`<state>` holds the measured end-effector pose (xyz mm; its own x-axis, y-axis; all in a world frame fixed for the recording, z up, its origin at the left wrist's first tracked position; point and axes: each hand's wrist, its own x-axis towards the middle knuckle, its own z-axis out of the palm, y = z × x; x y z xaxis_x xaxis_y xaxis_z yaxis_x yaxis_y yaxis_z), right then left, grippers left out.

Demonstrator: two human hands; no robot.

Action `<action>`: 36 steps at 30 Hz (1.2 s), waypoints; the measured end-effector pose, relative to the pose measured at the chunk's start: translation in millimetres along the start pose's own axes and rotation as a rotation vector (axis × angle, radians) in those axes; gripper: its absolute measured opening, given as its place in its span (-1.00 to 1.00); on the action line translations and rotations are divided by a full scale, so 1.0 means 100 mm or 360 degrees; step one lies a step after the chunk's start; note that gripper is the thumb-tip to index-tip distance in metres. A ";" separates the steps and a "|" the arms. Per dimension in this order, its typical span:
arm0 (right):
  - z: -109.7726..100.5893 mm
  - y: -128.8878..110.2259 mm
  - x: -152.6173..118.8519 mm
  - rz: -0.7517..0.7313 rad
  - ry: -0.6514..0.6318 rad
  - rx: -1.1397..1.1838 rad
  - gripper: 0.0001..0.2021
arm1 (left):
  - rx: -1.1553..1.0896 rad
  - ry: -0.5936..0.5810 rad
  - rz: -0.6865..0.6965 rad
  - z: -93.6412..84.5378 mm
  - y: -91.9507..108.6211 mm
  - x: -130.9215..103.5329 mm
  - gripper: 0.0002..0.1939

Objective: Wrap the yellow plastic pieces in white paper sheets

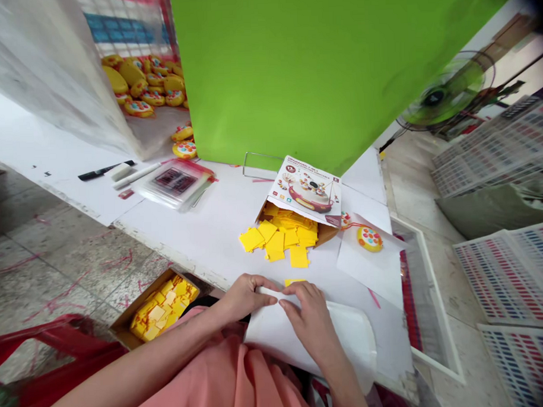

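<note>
Left hand (245,296) and right hand (310,318) meet on the white sheet (278,328).
My feed shows fingertips (266,300) nearly touching at its far edge; I can't tell whether they pinch it. It lies at the counter's (201,229) near side, yellow tile (293,281) just beyond, open box (304,196) behind.

- A workshop — yellow plastic pieces (275,245) spill in bulk from a printed carton (306,190) on a long white worktable (201,232).
- Many look-alike yellow toys (152,96) heaped at the back.
- Tiled floor (92,251) strewn with pink scraps (129,257) — large slatted baskets (505,272) and a fan (433,98) alongside.
</note>
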<state>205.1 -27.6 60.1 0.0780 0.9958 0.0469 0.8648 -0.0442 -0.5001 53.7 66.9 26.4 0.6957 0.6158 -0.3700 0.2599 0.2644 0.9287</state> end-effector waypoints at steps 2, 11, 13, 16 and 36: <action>0.01 -0.01 0.01 0.0012 -0.0002 -0.0028 -0.92 | 0.0056 0.0033 -0.0001 0.01 0.00 0.00 -0.67; 0.04 -0.06 0.03 0.0000 0.0041 -0.0080 -0.97 | 0.0160 0.0063 0.0024 0.04 -0.04 0.01 -0.69; 0.04 -0.06 0.02 -0.0007 0.0079 -0.0049 -0.97 | 0.0116 0.0043 0.0012 0.04 -0.05 0.02 -0.68; 0.05 -0.05 0.01 0.0015 0.0144 -0.0015 -0.91 | 0.0090 0.0055 0.0007 0.03 -0.05 0.03 -0.67; 0.01 0.27 0.14 0.0369 0.0437 -0.0196 -0.80 | -0.0062 0.0028 0.0118 0.04 0.00 0.00 -0.74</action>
<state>229.4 -14.8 46.2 0.3944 0.9005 0.1832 0.8604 -0.2918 -0.4179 56.4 64.5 26.8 0.6998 0.6478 -0.3010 0.1816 0.2463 0.9520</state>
